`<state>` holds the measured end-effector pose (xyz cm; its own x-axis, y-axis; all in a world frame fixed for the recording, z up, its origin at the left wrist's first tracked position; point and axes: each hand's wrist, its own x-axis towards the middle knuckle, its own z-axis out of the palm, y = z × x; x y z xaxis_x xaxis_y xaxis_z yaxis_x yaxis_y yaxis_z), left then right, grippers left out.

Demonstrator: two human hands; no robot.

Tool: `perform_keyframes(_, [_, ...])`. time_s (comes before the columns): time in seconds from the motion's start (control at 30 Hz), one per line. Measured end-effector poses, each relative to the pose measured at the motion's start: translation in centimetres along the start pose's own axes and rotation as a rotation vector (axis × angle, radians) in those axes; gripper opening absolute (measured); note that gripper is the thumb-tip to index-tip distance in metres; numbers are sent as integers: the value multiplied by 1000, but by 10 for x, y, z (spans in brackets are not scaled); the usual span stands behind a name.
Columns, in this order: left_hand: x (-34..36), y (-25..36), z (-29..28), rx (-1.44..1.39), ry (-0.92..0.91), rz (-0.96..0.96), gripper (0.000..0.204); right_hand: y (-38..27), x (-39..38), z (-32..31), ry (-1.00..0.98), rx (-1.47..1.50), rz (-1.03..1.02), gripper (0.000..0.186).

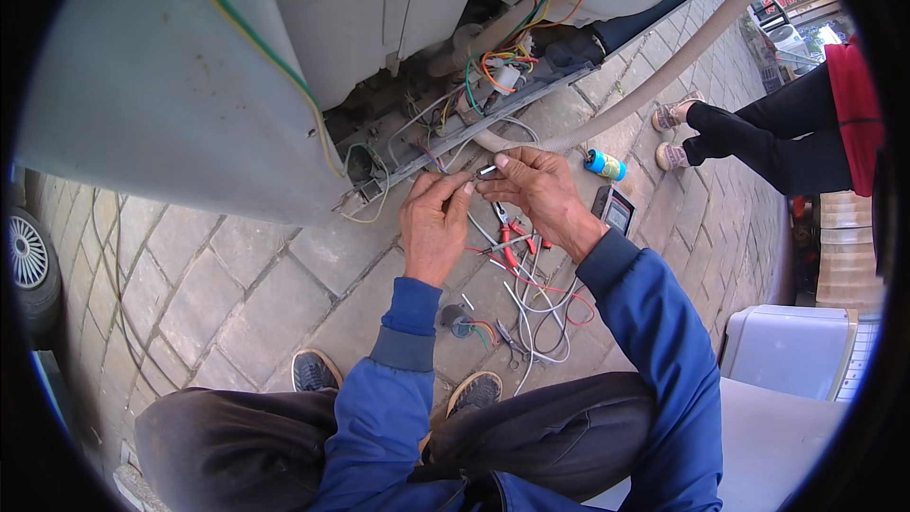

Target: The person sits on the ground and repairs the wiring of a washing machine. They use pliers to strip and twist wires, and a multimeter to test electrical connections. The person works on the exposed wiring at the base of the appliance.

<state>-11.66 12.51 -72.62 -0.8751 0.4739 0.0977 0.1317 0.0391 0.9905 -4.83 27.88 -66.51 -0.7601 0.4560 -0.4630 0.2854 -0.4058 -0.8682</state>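
Observation:
My left hand (pixel 437 228) is closed, thumb and forefinger pinched on thin wires (pixel 434 159) that run down from the machine's base. My right hand (pixel 545 197) is right beside it, fingers closed around a short silvery piece with a dark end (pixel 487 171). The fingertips of both hands almost meet. Just past them lies the opened lower frame of a white appliance (pixel 555 76), with a bundle of coloured wires (pixel 507 71) hanging out. Below my right hand, red-handled pliers (pixel 510 245) rest on the paving.
Loose white and red wires (pixel 559 341), scissors-like tool (pixel 509 341) and a round grey part with coloured leads (pixel 457 320) lie near my feet. A meter (pixel 616 211) and a blue-and-yellow cylinder (pixel 604 165) are to the right. A grey hose (pixel 645 100) curves past; another person (pixel 787 128) stands beyond.

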Motion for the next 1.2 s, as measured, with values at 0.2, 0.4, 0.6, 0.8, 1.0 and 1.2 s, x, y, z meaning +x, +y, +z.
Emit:
perform_keyframes(0.2, [0,2,-2,15,-9,-8,15,2,1,-1,-5,-4,-5,21])
perform_keyframes(0.4, [0,1,-2,23,-22,-5,15,0,-1,-1,-20,-16,-2,19])
perform_keyframes(0.6, [-1,1,-3,24,-37,-19,15,3,1,-4,-39,-51,-3,19])
perform_keyframes(0.8, [-2,0,-2,12,-28,-12,15,1,0,-3,-41,-73,2,19])
perform_keyframes(1.0, [-2,-1,-2,25,-40,-11,15,3,2,-6,-66,-110,-8,20])
perform_keyframes(1.2, [-2,-2,-3,23,-50,-16,14,4,2,-6,-74,-136,-23,20])
